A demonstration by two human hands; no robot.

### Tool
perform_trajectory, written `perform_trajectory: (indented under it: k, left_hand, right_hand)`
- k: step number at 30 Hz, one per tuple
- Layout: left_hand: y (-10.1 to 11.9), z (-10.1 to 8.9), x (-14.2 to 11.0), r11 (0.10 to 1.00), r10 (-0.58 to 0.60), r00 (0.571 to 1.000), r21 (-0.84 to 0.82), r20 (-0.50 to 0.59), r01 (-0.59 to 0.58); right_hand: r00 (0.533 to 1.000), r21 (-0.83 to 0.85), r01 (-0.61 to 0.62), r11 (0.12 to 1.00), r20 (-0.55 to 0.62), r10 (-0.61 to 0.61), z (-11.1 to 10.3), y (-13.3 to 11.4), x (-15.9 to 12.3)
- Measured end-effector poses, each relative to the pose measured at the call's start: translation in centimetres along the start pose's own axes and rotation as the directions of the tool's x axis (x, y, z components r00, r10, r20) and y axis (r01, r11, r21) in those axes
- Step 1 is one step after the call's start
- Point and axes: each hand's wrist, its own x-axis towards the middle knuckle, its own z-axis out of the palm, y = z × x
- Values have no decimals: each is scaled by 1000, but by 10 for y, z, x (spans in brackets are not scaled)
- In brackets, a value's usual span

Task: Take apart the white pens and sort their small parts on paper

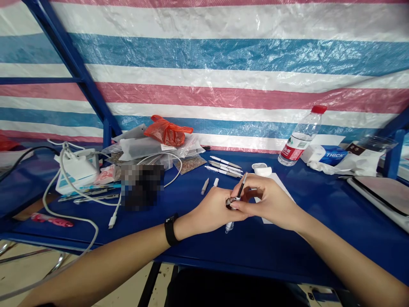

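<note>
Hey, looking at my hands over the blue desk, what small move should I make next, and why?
I'd probably turn the right hand slightly to expose the joint: it pinches a slim dark rod, standing aslant by a small dark piece at the curled left hand, and the fingers hide whether the two are joined.

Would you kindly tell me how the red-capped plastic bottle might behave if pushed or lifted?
The red-capped bottle would probably tip if pushed high, being tall and narrow. Its clear plastic looks thin, so it may dent when gripped. Rounded, it might roll.
</note>
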Motion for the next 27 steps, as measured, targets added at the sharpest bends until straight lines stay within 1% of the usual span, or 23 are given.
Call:
perform_trajectory:
  k: [4,6,8,11,14,17,19,23,27]
  left_hand:
    - [0,2,-1,998,-55,998,22,4,55]
    - [3,2,-1,999,-41,999,33,15,41]
    - [6,2,0,999,-9,1000,41,22,8]
    - [6,2,0,1000,-14,1000,22,18,14]
    - [1,3,-1,998,-54,999,15,7,54]
    - [-3,4,-2,999,-38,999,36,-10,39]
    - [-3,4,-2,999,-36,999,40,-12,36]
    - [2,4,-2,998,-51,999,32,-6,51]
    - [5,4,-2,998,-53,999,23,-8,53]
  right_hand:
    - [997,-65,65,996,-27,-67,2,1,0]
    - [994,-31,83,996,-70,-85,3,0,0]
    - [993,37,69,997,-98,-65,2,-1,1]
    - [997,87,36,996,-75,-29,0,-3,1]
    - [998,4,48,999,-33,-48,-1,-3,1]
    - [996,-94,83,992,-12,-85,0,-1,0]
    - [996,-107,91,990,-14,-93,2,-1,0]
    - [997,-52,59,997,-54,-62,6,0,0]
    - [989,52,26,998,-144,-18,7,0,2]
